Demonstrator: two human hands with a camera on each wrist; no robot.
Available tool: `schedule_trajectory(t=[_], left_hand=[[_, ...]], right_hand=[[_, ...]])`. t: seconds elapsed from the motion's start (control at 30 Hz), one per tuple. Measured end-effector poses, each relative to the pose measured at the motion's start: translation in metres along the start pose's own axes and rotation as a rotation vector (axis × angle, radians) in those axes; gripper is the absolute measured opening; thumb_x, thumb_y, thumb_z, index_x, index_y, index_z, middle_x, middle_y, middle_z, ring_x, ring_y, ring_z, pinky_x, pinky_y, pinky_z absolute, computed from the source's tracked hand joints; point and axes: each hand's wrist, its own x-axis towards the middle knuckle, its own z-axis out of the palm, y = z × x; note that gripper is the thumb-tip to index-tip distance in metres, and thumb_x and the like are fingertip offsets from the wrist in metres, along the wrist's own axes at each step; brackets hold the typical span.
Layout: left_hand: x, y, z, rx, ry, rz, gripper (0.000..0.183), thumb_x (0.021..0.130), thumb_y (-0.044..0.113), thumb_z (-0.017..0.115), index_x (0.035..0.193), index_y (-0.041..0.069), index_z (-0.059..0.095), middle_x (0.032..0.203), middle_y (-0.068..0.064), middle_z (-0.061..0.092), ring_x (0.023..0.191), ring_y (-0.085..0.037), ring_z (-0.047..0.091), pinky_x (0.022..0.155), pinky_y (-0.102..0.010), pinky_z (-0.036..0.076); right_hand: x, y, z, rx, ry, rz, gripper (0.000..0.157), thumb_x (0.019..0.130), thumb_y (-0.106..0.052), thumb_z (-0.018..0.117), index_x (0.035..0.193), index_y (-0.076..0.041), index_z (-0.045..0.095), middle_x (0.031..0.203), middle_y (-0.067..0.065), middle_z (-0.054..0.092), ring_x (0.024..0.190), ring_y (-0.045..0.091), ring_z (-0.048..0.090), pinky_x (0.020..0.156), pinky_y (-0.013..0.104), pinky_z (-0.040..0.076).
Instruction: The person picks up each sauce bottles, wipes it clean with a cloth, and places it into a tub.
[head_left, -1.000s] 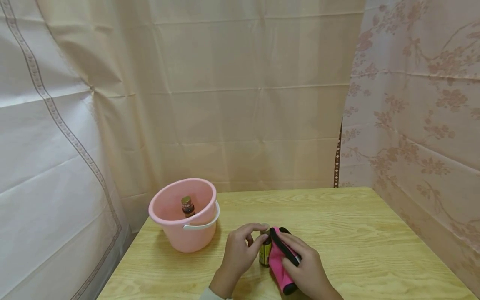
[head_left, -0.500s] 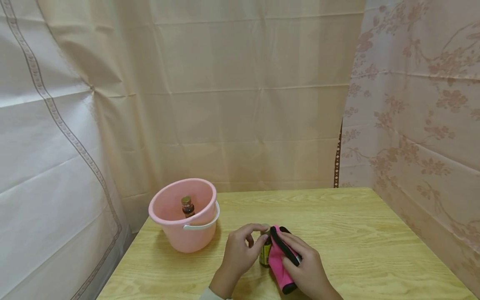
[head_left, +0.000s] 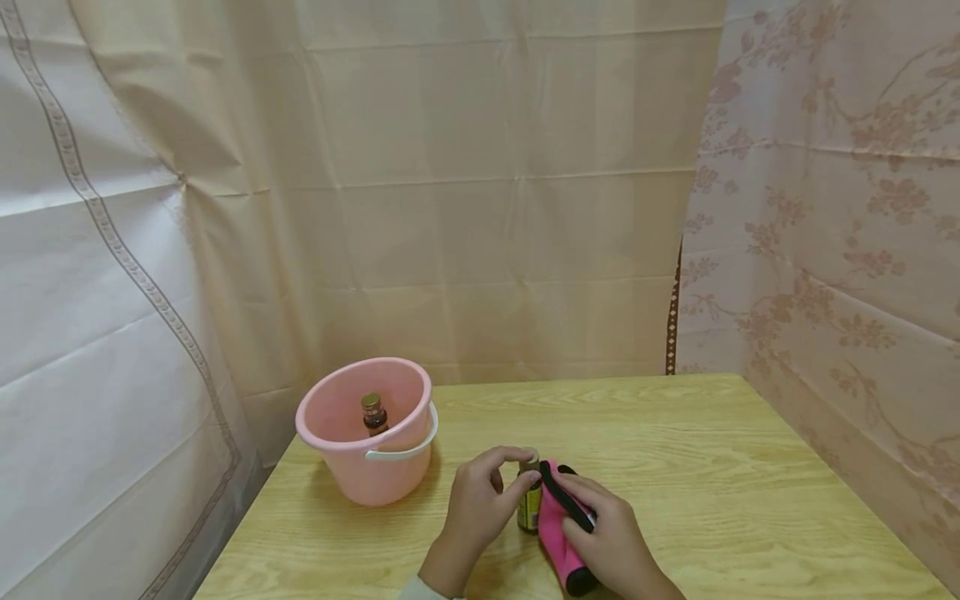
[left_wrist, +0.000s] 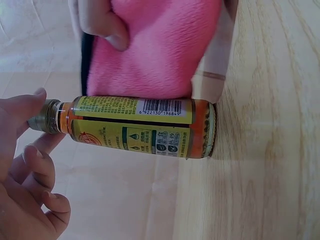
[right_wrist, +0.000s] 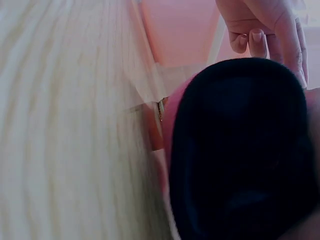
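Note:
In the head view a small glass bottle stands upright on the table. Its yellow-green label with a barcode and its orange colour show in the left wrist view. My left hand pinches the bottle's cap between thumb and forefinger, the other fingers loosely bent. On the bottle's right side, my right hand grips a plush pink cloth-like piece with black trim. The pink surface lies right along the bottle's side. A black rounded end of this piece fills much of the right wrist view.
A pink bucket with a white handle stands at the left of the wooden table. Inside it is another bottle with a gold cap. Curtains hang behind the table and at both sides.
The right hand's pink piece has slid slightly down along the bottle, showing more of the cap. The left hand keeps its pinch on the cap, and the bottle stays in place.

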Motion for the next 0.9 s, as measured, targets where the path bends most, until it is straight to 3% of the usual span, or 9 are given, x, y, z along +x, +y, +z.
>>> schedule_trajectory(t=[0.17, 0.37, 0.63, 0.9], left_hand=[[-0.0001, -0.0002, -0.0005, -0.002, -0.013, -0.018, 0.021, 0.090, 0.031, 0.081, 0.110, 0.025, 0.078, 0.100, 0.013, 0.078, 0.044, 0.006, 0.032, 0.040, -0.013, 0.031], [0.0005, 0.0006, -0.0012, 0.004, -0.026, -0.030, 0.020, 0.090, 0.032, 0.081, 0.108, 0.025, 0.078, 0.101, 0.014, 0.077, 0.045, 0.005, 0.034, 0.040, -0.014, 0.033], [-0.0008, 0.0023, -0.0004, 0.008, -0.012, -0.050, 0.022, 0.088, 0.031, 0.083, 0.108, 0.026, 0.079, 0.110, 0.012, 0.069, 0.055, 0.002, 0.044, 0.051, -0.017, 0.045], [-0.0005, 0.0037, -0.0005, 0.015, 0.006, -0.036, 0.018, 0.089, 0.025, 0.083, 0.106, 0.024, 0.079, 0.105, 0.010, 0.069, 0.056, 0.003, 0.044, 0.051, -0.018, 0.044]], right_hand=[[0.0008, 0.0032, 0.0011, -0.016, -0.050, 0.069, 0.063, 0.081, 0.008, 0.073, 0.134, -0.026, 0.070, 0.132, -0.008, 0.069, 0.124, 0.021, 0.063, 0.074, 0.023, 0.054], [0.0007, 0.0046, 0.0003, -0.038, -0.091, 0.083, 0.058, 0.082, 0.006, 0.073, 0.133, -0.023, 0.071, 0.130, -0.005, 0.070, 0.125, 0.022, 0.063, 0.077, 0.024, 0.053], [0.0005, 0.0051, 0.0011, -0.053, -0.082, 0.071, 0.056, 0.083, 0.005, 0.072, 0.132, -0.022, 0.071, 0.128, -0.007, 0.071, 0.121, 0.019, 0.064, 0.076, 0.023, 0.052], [0.0014, 0.0057, 0.0011, -0.049, -0.065, 0.066, 0.056, 0.082, 0.006, 0.073, 0.130, -0.023, 0.072, 0.127, -0.009, 0.071, 0.119, 0.016, 0.065, 0.075, 0.023, 0.051]])
